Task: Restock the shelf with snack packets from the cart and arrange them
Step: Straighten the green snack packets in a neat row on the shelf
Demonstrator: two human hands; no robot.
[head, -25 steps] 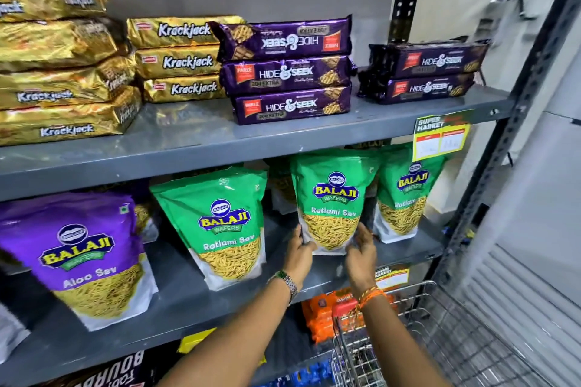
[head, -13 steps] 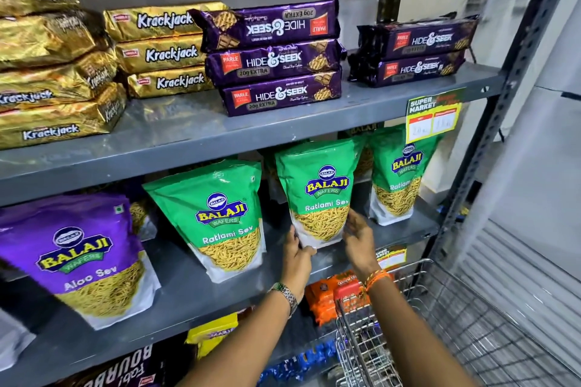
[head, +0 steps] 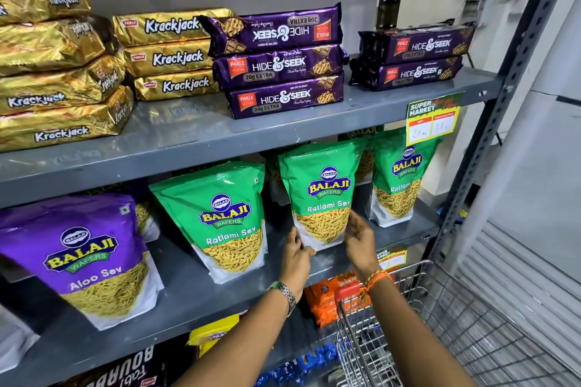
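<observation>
A green Balaji Ratlami Sev packet stands upright on the middle grey shelf. My left hand grips its lower left corner and my right hand presses its lower right side. A second green Ratlami Sev packet stands to its left and a third to its right. A purple Aloo Sev packet stands at the far left. The wire cart sits at the lower right, below my right forearm.
The upper shelf carries gold Krackjack stacks and purple Hide & Seek stacks. A price tag hangs on its edge. Orange packets lie on the lower shelf. The shelf's perforated upright stands at the right.
The view has moved a little closer to the shelf. Both hands stay on the bottom of the middle green packet, with my left hand slid lower onto its corner.
</observation>
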